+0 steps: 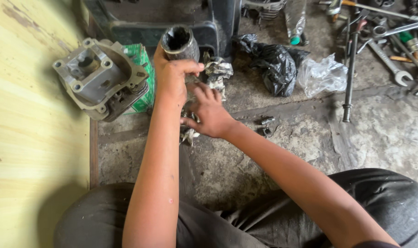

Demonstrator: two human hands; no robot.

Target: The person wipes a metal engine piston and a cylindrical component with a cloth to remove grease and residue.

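Head cam: left hand [172, 80] clamped round a grimy metal cylinder sleeve [180, 42], long axis upright w/ open end up. Right hand [209, 114] sits just below it, fingers loosely spread on a dirty rag [217, 73], nothing gripped. Engine block [99, 79] to the left, on the floor [287, 138].
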